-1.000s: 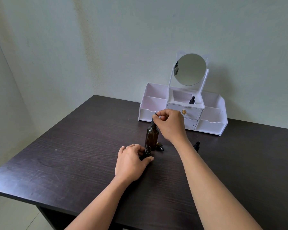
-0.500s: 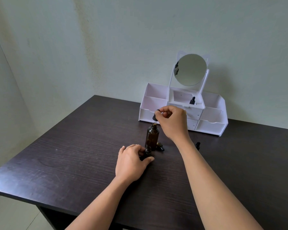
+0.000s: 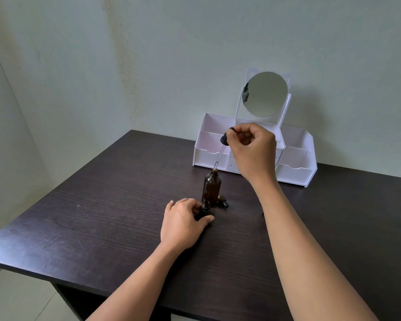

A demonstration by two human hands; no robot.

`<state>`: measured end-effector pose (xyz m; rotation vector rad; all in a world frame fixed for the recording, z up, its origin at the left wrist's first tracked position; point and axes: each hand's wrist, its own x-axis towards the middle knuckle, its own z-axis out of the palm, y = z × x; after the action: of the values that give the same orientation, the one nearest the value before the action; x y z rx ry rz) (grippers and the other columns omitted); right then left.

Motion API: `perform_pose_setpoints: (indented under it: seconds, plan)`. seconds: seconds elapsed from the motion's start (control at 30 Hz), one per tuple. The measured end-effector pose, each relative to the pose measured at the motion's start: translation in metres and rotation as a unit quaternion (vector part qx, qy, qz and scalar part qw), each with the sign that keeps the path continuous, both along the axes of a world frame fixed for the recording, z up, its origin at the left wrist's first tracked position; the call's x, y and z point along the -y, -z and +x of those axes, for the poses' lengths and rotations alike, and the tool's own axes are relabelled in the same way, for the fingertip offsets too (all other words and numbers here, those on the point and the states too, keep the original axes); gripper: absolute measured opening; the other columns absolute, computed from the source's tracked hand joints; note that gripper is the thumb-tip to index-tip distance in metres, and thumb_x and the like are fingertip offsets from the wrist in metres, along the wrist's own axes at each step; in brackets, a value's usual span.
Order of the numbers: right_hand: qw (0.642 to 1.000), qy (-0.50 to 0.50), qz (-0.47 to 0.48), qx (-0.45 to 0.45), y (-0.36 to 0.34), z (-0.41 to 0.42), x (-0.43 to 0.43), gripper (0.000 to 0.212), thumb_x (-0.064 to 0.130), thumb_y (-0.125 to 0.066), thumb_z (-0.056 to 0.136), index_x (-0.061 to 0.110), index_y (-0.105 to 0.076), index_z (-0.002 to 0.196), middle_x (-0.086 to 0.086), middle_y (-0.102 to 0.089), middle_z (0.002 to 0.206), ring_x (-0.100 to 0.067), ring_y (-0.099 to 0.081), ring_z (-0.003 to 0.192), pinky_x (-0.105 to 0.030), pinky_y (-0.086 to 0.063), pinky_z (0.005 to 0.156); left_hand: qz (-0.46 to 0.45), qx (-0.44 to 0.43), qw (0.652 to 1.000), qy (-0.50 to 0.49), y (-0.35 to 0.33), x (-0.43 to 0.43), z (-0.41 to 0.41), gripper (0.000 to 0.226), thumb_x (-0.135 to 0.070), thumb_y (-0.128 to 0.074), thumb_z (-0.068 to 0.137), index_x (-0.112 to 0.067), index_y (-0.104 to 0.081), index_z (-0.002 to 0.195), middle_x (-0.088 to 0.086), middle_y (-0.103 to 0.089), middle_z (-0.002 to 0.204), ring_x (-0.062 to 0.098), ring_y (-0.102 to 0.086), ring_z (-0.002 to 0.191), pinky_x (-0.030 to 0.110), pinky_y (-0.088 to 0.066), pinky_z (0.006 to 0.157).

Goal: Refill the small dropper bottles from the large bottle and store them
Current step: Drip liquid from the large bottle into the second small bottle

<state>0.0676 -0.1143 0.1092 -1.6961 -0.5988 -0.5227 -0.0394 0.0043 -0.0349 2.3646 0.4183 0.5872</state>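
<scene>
step: carry the dropper [image 3: 220,156] straight from the large bottle [image 3: 211,188] to the small bottle [image 3: 205,207] just in front — tip down, no squeeze until over the neck | right hand [image 3: 250,149]: raised, pinching the dropper's cap | left hand [image 3: 183,222]: curled round small bottle on the bench [image 3: 102,216]
</scene>
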Motion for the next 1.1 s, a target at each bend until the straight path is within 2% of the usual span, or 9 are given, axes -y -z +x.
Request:
perform_pose_setpoints:
  seconds: [0.77, 1.1]
  plan:
    - [1.0, -0.02, -0.009, -0.014, 0.007, -0.015, 0.003, 0.013, 0.027, -0.072, 0.085, 0.014, -0.072, 0.088, -0.002, -0.074, 0.078, -0.023, -0.071, 0.075, -0.044, -0.06, 0.07, -0.001, -0.007, 1.0, 0.003, -0.002, 0.0, -0.001, 0.028, -0.057, -0.075, 0.079, -0.035, -0.065, 0.093, -0.018, -0.065, 0.093, 0.002, -0.06, 0.094, 0.037, -0.025, 0.118]
    - [0.997, -0.023, -0.058, -0.039, 0.02, -0.033, 0.003, 0.006, 0.02, -0.075, 0.084, 0.015, -0.073, 0.082, 0.001, -0.07, 0.072, -0.017, -0.065, 0.067, -0.037, -0.059, 0.067, -0.001, -0.015, 1.0, 0.0, -0.004, 0.001, -0.002, 0.031, -0.057, -0.074, 0.08, -0.033, -0.067, 0.098, -0.018, -0.065, 0.094, 0.002, -0.059, 0.095, 0.036, -0.025, 0.118]
